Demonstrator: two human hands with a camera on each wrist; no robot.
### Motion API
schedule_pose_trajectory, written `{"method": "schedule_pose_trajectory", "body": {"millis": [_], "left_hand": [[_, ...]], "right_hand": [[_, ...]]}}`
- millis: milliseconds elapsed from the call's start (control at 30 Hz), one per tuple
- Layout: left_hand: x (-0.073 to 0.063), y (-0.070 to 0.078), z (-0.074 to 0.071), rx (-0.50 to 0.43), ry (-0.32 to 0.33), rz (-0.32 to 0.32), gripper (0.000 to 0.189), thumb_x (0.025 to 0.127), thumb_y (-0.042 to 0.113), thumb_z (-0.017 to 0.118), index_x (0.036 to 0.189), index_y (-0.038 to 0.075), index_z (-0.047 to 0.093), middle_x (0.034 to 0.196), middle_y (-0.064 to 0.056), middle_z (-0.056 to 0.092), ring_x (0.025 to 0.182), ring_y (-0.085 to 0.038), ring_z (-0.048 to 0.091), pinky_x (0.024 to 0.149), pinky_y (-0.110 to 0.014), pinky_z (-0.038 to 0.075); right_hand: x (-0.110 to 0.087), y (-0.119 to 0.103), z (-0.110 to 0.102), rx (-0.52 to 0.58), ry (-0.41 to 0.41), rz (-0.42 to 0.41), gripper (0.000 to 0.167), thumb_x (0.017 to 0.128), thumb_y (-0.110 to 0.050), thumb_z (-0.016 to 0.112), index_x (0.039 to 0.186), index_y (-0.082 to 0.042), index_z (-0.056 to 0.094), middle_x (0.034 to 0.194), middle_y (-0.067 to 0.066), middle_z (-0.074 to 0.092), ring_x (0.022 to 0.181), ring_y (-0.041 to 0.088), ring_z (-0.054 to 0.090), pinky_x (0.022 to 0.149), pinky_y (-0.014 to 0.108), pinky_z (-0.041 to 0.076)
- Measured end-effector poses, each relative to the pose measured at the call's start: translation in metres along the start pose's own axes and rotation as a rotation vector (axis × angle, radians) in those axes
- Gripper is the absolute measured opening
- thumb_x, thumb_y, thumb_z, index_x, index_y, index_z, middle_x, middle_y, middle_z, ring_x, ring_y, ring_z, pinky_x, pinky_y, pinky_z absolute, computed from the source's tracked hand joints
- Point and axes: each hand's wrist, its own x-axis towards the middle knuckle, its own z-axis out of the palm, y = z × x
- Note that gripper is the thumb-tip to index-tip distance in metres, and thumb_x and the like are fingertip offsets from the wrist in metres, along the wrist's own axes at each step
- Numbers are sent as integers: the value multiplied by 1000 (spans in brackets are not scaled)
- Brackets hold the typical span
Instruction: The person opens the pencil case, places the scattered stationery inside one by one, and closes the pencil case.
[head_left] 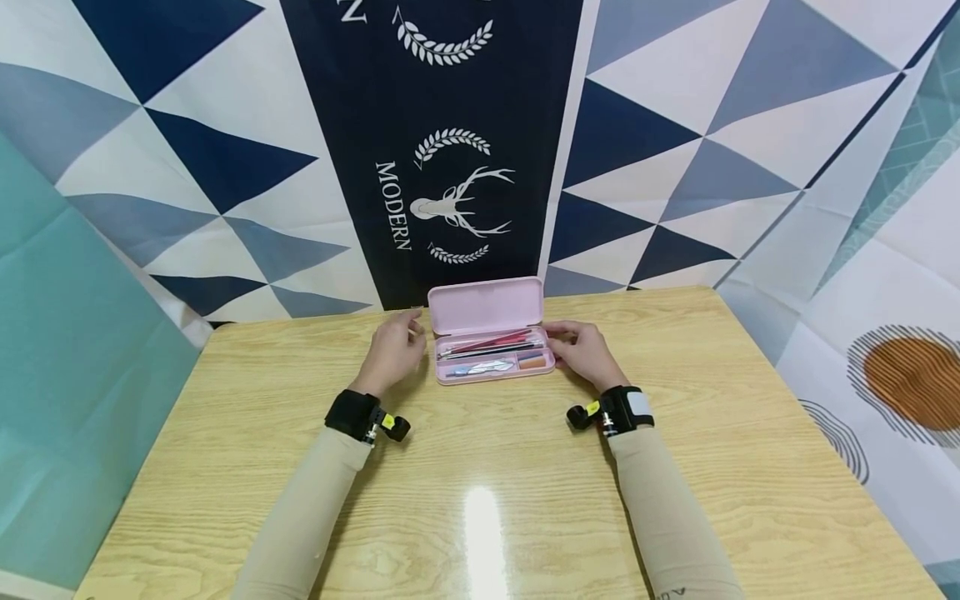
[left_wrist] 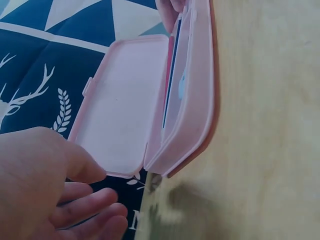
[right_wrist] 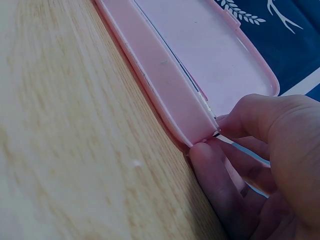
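Observation:
A pink pencil case (head_left: 495, 378) lies near the table's far edge, its lid (head_left: 486, 307) swung up and leaning back. In its upper compartment are several slim red and dark pencils (head_left: 498, 342). Below them sit a bluish-silver item (head_left: 480, 367) and, at the right, an orange-and-blue block (head_left: 532, 362). My right hand (head_left: 585, 350) pinches the case's right end; the right wrist view shows the thumb (right_wrist: 245, 116) at the top rim and a finger (right_wrist: 212, 165) low on the wall. Beside the left end, my left hand (head_left: 393, 350) has its fingers loosely bent, holding nothing, thumb (left_wrist: 85, 162) close to the lid's corner.
The wooden table (head_left: 465, 450) extends on both sides and in front of the case. Directly behind stands a patterned cloth (head_left: 330, 192) with triangles and a dark deer panel (head_left: 465, 100). A teal surface (head_left: 67, 375) borders the left side.

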Motion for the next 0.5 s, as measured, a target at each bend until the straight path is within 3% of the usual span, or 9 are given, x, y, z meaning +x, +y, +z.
{"method": "schedule_pose_trajectory", "body": {"millis": [100, 167, 333, 500], "left_hand": [[1, -24, 12, -28, -39, 10, 54, 106, 16, 63, 157, -1, 60, 124, -12, 78, 104, -19, 73, 85, -33, 60], [-2, -31, 15, -52, -78, 20, 55, 106, 16, 65, 158, 0, 60, 126, -13, 79, 108, -20, 73, 90, -35, 61], [-14, -30, 18, -43, -199, 74, 55, 105, 17, 70, 155, -2, 63, 130, -16, 75, 113, -25, 68, 99, -39, 58], [-22, -27, 12, -47, -252, 144, 59, 99, 19, 81, 152, -2, 65, 128, -15, 68, 111, -25, 61, 100, -40, 54]], "right_hand": [[0, 0, 0, 3, 0, -1, 41, 112, -14, 69, 152, -5, 70, 132, 28, 72, 89, 14, 67, 69, 18, 59], [1, 0, 0, 7, 2, -4, 41, 112, -14, 69, 151, -5, 70, 132, 28, 73, 89, 13, 67, 68, 18, 59], [1, 1, 0, 13, -2, -15, 41, 112, -15, 69, 151, -4, 70, 134, 29, 74, 86, 10, 68, 67, 18, 60], [1, 1, 2, 9, -2, -16, 41, 112, -13, 68, 151, -4, 70, 134, 29, 73, 87, 12, 67, 67, 19, 59]]}}
